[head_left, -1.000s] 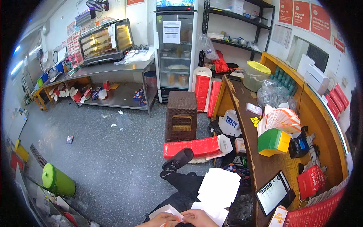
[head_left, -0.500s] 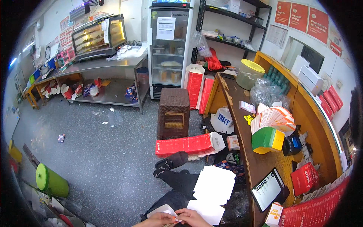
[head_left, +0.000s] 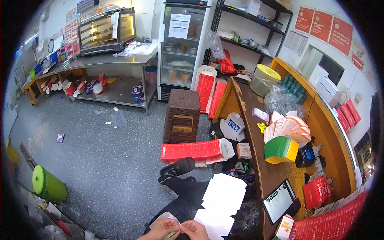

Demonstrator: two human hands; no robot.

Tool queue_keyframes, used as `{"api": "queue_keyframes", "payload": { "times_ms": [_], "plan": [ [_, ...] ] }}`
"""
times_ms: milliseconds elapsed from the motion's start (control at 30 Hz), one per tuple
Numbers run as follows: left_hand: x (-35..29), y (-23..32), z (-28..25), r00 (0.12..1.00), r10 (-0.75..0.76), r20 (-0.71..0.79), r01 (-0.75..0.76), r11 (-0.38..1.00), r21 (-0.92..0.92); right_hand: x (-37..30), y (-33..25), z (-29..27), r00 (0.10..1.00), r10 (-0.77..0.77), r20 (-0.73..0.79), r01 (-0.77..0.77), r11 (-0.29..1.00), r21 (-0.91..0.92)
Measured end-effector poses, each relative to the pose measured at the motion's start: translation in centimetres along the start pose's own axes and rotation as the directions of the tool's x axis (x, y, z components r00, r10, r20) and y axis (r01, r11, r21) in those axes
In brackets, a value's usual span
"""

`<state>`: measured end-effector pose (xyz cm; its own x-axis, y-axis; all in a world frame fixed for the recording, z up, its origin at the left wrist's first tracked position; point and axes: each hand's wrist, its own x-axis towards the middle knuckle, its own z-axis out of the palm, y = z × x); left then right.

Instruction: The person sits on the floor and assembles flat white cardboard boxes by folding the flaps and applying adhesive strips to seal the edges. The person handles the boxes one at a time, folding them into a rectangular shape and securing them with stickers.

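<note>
Low in the view, my left hand (head_left: 161,229) is closed on a partly folded white carton piece (head_left: 169,216), with a pale green strip showing near its lower edge. My right hand (head_left: 195,229) has its fingers pinched at the piece's right edge, their tips meeting those of my left hand. The lower part of the piece is hidden by the hands. Beside my right hand, an unfolded flat white carton blank (head_left: 225,194) with cut tabs lies over my outstretched dark-trousered leg (head_left: 187,188).
A row of nested red cartons (head_left: 192,151) lies on the floor by my foot, before a brown woven stool (head_left: 182,116). To the right, a wooden counter (head_left: 256,132) bears a tablet (head_left: 279,201) and stacked cartons (head_left: 289,130). A green bin (head_left: 49,185) stands left.
The whole view has shifted slightly. Both hands have moved a little to the left with the white carton piece, fingertips still together at its edge. The flat blank keeps its place on my leg.
</note>
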<state>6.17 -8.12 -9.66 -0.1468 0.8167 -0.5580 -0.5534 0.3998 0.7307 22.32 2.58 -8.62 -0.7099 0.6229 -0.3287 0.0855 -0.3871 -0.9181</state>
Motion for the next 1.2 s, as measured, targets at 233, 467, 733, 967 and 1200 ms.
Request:
{"api": "queue_keyframes", "payload": {
  "times_ms": [233, 467, 733, 967, 1200],
  "plan": [
    [0.8, -0.2, -1.9, 0.967, 0.001, 0.256, -0.011, 0.999, 0.036, -1.6, -4.2, 1.1, 0.829, -0.396, 0.396, 0.559, 0.624, -0.547],
    [1.4, 7.3, -2.7, 0.999, 0.049, -0.005, -0.049, 0.972, -0.228, -0.3, -8.7, -0.1, 0.942, -0.333, -0.040, 0.285, 0.857, -0.430],
    [-1.4, 9.7, 2.7, 0.901, 0.415, -0.128, -0.394, 0.905, 0.162, 0.8, -11.2, -0.2, 0.928, -0.372, -0.019, 0.365, 0.918, -0.157],
    [-0.3, 12.9, 7.7, 0.835, 0.465, 0.294, -0.508, 0.856, 0.091, -1.0, -14.2, -7.7, 0.881, -0.472, -0.013, 0.448, 0.844, -0.294],
    [1.2, 6.0, 10.1, 0.680, 0.200, 0.706, -0.701, 0.461, 0.544, -1.1, -26.7, -26.4, 0.501, -0.699, -0.510, 0.546, 0.713, -0.441]
  ]
}}
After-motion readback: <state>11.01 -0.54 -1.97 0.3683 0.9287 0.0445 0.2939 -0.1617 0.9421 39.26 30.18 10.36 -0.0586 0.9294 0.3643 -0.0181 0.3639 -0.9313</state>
